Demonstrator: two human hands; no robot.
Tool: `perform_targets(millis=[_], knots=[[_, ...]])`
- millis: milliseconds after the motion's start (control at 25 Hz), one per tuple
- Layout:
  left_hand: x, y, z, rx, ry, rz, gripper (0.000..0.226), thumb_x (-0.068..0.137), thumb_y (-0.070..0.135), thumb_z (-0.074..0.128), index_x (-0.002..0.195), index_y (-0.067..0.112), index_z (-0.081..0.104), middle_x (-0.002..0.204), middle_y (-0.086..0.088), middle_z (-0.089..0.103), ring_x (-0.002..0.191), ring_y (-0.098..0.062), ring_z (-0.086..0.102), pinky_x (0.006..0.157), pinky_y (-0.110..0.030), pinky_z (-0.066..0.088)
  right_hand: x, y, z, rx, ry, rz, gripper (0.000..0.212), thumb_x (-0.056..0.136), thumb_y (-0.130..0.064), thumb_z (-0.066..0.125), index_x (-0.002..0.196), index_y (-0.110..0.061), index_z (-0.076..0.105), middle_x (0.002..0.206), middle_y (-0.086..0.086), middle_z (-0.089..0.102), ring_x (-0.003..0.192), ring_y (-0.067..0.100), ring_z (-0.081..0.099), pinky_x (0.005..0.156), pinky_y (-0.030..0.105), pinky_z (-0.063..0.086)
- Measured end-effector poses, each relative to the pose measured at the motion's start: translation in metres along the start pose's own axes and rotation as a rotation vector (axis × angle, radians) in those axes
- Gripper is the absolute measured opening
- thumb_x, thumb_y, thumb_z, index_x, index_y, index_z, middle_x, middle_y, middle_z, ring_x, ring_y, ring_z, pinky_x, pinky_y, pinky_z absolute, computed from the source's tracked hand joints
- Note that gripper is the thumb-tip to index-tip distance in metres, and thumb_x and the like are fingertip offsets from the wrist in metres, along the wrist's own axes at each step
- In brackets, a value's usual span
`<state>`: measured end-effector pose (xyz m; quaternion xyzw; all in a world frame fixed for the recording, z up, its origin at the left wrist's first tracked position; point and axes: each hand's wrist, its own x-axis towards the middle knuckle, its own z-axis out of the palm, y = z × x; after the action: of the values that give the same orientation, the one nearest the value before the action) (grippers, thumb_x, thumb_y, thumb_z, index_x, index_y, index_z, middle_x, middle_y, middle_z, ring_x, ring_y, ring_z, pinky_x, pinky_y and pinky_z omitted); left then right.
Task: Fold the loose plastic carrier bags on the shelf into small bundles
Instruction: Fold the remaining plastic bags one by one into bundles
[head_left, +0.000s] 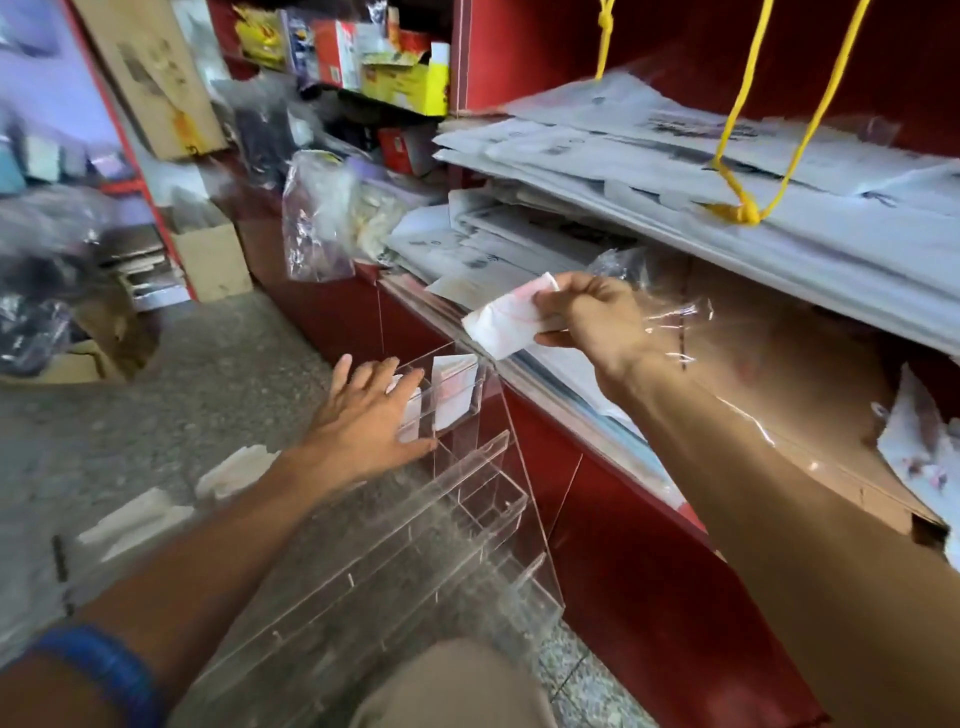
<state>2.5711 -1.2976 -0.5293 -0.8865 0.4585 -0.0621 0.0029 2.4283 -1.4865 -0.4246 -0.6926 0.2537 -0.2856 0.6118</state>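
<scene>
My right hand (587, 317) pinches a small folded white bag bundle (506, 319) with red print, held above the red shelf edge. My left hand (371, 413) lies with straight fingers against the top pocket of a clear acrylic rack (457, 499), touching it. Two folded white bundles (452, 387) stand in that top pocket. Flat white printed carrier bags (675, 171) are stacked in piles on the shelf behind. A crumpled clear plastic bag (670, 306) lies just past my right hand.
A brown cardboard sheet (789, 395) lies on the lower shelf. Yellow cord (737, 208) hangs in a loop over the bag piles. A clear bag (317, 218) hangs off the shelf corner. White folded pieces (234, 470) lie on the speckled floor (208, 364). Boxes crowd the left.
</scene>
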Motion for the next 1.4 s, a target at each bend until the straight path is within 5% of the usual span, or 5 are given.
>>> perform_targets(millis=[480, 800, 960, 1160, 1400], knots=[[0.054, 0.013, 0.015, -0.261, -0.043, -0.076, 0.087, 0.071, 0.076, 0.059, 0.14, 0.031, 0.031, 0.132, -0.005, 0.045, 0.125, -0.032, 0.043, 0.104, -0.052, 0.034, 0.073, 0.043, 0.059, -0.488, -0.148, -0.236, 0.021, 0.078, -0.021, 0.052, 0.068, -0.03, 0.068, 0.076, 0.007, 0.072, 0.076, 0.026, 0.069, 0.073, 0.042, 0.058], [0.059, 0.017, 0.01, -0.243, -0.124, -0.109, 0.099, 0.072, 0.075, 0.06, 0.151, 0.042, 0.009, 0.14, -0.008, 0.038, 0.13, -0.032, 0.038, 0.103, -0.054, 0.03, 0.077, 0.04, 0.055, -0.375, 0.0, -0.3, 0.023, 0.09, -0.006, 0.054, 0.078, -0.021, 0.065, 0.071, -0.004, 0.062, 0.065, 0.006, 0.052, 0.061, 0.016, 0.043], [0.062, 0.019, 0.008, -0.285, -0.137, -0.124, 0.079, 0.07, 0.076, 0.061, 0.136, 0.041, 0.034, 0.131, -0.006, 0.044, 0.125, -0.032, 0.041, 0.099, -0.051, 0.031, 0.073, 0.042, 0.05, -0.445, -0.034, -0.348, 0.02, 0.091, -0.006, 0.055, 0.08, -0.017, 0.068, 0.072, -0.003, 0.065, 0.068, 0.009, 0.056, 0.062, 0.015, 0.045], [0.055, 0.017, 0.012, -0.284, -0.038, -0.042, 0.066, 0.07, 0.074, 0.06, 0.127, 0.042, 0.05, 0.142, -0.005, 0.037, 0.131, -0.031, 0.034, 0.102, -0.051, 0.029, 0.074, 0.044, 0.051, -0.696, -0.172, -0.396, 0.021, 0.087, -0.023, 0.047, 0.085, -0.034, 0.065, 0.09, 0.003, 0.072, 0.092, 0.024, 0.065, 0.085, 0.035, 0.053], [0.051, 0.015, 0.011, -0.36, 0.021, -0.022, 0.074, 0.062, 0.079, 0.051, 0.126, 0.043, 0.057, 0.132, 0.001, 0.048, 0.125, -0.027, 0.044, 0.098, -0.048, 0.041, 0.074, 0.049, 0.065, -1.134, -0.48, -0.487, 0.019, 0.089, -0.023, 0.051, 0.097, -0.03, 0.066, 0.097, 0.008, 0.068, 0.092, 0.028, 0.063, 0.074, 0.03, 0.048]])
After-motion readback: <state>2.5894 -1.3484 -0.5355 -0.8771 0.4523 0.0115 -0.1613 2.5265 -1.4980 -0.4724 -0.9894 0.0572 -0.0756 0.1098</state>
